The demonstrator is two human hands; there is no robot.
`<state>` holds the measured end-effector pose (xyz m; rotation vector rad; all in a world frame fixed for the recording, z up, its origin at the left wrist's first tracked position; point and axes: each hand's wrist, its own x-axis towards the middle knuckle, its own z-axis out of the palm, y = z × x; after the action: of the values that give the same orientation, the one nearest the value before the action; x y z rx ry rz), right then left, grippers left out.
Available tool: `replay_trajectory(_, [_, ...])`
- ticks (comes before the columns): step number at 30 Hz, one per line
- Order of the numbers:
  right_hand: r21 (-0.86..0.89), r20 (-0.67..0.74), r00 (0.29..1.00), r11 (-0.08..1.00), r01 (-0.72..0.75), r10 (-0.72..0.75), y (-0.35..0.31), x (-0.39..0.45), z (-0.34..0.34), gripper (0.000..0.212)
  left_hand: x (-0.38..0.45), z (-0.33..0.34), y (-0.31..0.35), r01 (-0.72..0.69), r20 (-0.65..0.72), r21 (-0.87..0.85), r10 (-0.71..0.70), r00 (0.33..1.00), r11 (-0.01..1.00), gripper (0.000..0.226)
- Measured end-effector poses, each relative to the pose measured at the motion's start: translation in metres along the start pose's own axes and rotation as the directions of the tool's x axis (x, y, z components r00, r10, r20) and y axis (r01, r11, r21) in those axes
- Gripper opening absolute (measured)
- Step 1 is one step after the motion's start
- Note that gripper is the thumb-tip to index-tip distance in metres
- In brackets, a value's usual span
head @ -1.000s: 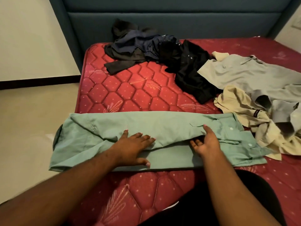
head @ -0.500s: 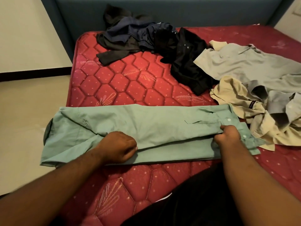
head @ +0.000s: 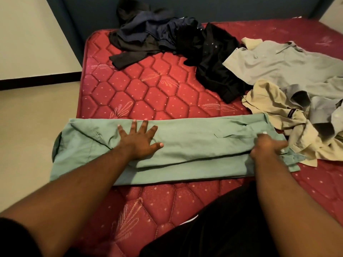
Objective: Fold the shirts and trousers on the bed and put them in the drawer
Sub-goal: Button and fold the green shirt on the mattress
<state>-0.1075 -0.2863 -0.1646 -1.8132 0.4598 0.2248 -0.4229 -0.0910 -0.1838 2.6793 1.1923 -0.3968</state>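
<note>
Since the earlier frame, the left hand (head: 138,140) has been opened from a loose fist and laid flat, fingers spread, on the green shirt (head: 194,145), while the right hand (head: 267,148) has been kept at the shirt's collar end. The shirt is stretched as a long folded band across the near part of the red mattress (head: 148,93), its left end hanging past the mattress edge. Under the left fingertips the shirt's far edge is reached; below the palm a folded layer is pressed down. The right fingers are curled closed around the button strip, though motion blur hides exactly how much cloth is pinched. Just beyond the right fingers a cream shirt (head: 274,104) is touched by the green one. Farther off, a grey shirt (head: 289,64), a black shirt (head: 213,58) and dark trousers (head: 141,34) are left unfolded.
</note>
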Motion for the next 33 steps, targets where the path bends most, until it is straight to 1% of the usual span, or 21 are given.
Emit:
replay_trajectory(1, [-0.161, -0.032, 0.987, 0.975, 0.151, -0.158, -0.005, 0.000, 0.003, 0.085, 0.003, -0.007, 0.007, -0.011, -0.066, -0.019, 0.010, 0.998, 1.000, 0.080])
replay_trajectory(2, [-0.366, -0.016, 0.933, 0.870, 0.330, -0.360, -0.008, -0.002, 0.004, 0.084, 0.007, -0.011, 0.016, -0.026, -0.140, -0.053, 0.018, 0.990, 0.998, 0.078])
replay_trajectory(3, [-0.477, 0.054, 0.836, 0.722, 0.502, -0.546, -0.008, -0.006, 0.006, 0.076, 0.012, -0.013, 0.026, -0.040, -0.193, -0.096, 0.021, 0.981, 0.995, 0.076])
replay_trajectory(4, [-0.476, 0.186, 0.712, 0.572, 0.668, -0.677, -0.008, -0.013, 0.010, 0.067, 0.018, -0.014, 0.037, -0.058, -0.215, -0.132, 0.029, 0.976, 0.990, 0.075])
replay_trajectory(5, [-0.402, 0.336, 0.581, 0.445, 0.801, -0.742, -0.005, -0.021, 0.018, 0.059, 0.024, -0.012, 0.046, -0.075, -0.203, -0.155, 0.043, 0.978, 0.985, 0.076])
replay_trajectory(6, [-0.315, 0.498, 0.460, 0.340, 0.886, -0.735, 0.000, -0.028, 0.028, 0.055, 0.029, -0.006, 0.054, -0.080, -0.177, -0.168, 0.050, 0.983, 0.983, 0.076])
replay_trajectory(8, [-0.222, 0.786, 0.283, 0.176, 0.959, -0.549, 0.018, -0.029, 0.051, 0.061, 0.034, 0.012, 0.064, -0.050, -0.138, -0.156, 0.029, 0.990, 0.986, 0.076])
replay_trajectory(9, [-0.249, 0.865, 0.273, 0.112, 0.962, -0.421, 0.026, -0.028, 0.059, 0.066, 0.033, 0.019, 0.065, -0.028, -0.133, -0.133, 0.010, 0.991, 0.991, 0.075])
replay_trajectory(11, [-0.368, 0.901, 0.368, 0.041, 0.929, -0.230, 0.040, -0.021, 0.067, 0.071, 0.035, 0.029, 0.064, 0.004, -0.154, -0.110, -0.021, 0.988, 0.994, 0.075])
replay_trajectory(13, [-0.417, 0.888, 0.412, 0.018, 0.909, -0.206, 0.045, -0.017, 0.065, 0.074, 0.034, 0.030, 0.064, 0.005, -0.174, -0.112, -0.024, 0.984, 0.994, 0.075])
replay_trajectory(16, [-0.424, 0.885, 0.413, -0.008, 0.905, -0.217, 0.044, -0.020, 0.064, 0.075, 0.033, 0.029, 0.067, 0.012, -0.201, -0.095, -0.031, 0.979, 0.995, 0.075])
replay_trajectory(18, [-0.430, 0.888, 0.410, -0.060, 0.901, -0.208, 0.043, -0.021, 0.063, 0.076, 0.030, 0.031, 0.067, 0.042, -0.208, -0.067, -0.055, 0.977, 0.997, 0.076])
replay_trajectory(20, [-0.418, 0.887, 0.380, -0.107, 0.902, -0.262, 0.039, -0.025, 0.061, 0.075, 0.029, 0.027, 0.071, 0.055, -0.232, -0.017, -0.058, 0.971, 0.998, 0.074])
replay_trajectory(22, [-0.348, 0.891, 0.302, -0.086, 0.933, -0.338, 0.035, -0.033, 0.067, 0.071, 0.031, 0.023, 0.084, 0.000, -0.267, 0.017, 0.005, 0.964, 1.000, 0.066])
replay_trajectory(24, [-0.238, 0.934, 0.207, -0.075, 0.968, -0.291, 0.040, -0.044, 0.076, 0.063, 0.033, 0.022, 0.098, -0.077, -0.249, -0.065, 0.059, 0.967, 0.995, 0.062])
replay_trajectory(26, [-0.181, 0.943, 0.176, 0.010, 0.983, -0.283, 0.044, -0.040, 0.078, 0.056, 0.036, 0.027, 0.106, -0.077, -0.217, -0.149, 0.043, 0.975, 0.986, 0.063])
replay_trajectory(27, [-0.180, 0.911, 0.206, 0.104, 0.978, -0.357, 0.040, -0.030, 0.076, 0.055, 0.038, 0.030, 0.106, -0.064, -0.212, -0.156, 0.030, 0.977, 0.986, 0.065])
replay_trajectory(28, [-0.200, 0.855, 0.266, 0.190, 0.961, -0.445, 0.033, -0.016, 0.072, 0.054, 0.038, 0.032, 0.105, -0.056, -0.206, -0.153, 0.024, 0.978, 0.987, 0.066])
replay_trajectory(29, [-0.244, 0.793, 0.328, 0.226, 0.943, -0.513, 0.025, 0.001, 0.067, 0.050, 0.038, 0.033, 0.103, -0.054, -0.196, -0.149, 0.024, 0.980, 0.987, 0.067])
replay_trajectory(31, [-0.358, 0.725, 0.419, 0.221, 0.907, -0.547, 0.010, 0.032, 0.058, 0.036, 0.039, 0.030, 0.105, -0.047, -0.169, -0.148, 0.022, 0.985, 0.988, 0.067])
replay_trajectory(33, [-0.412, 0.718, 0.461, 0.216, 0.885, -0.521, 0.004, 0.046, 0.057, 0.030, 0.043, 0.022, 0.112, -0.025, -0.159, -0.179, -0.004, 0.987, 0.983, 0.066])
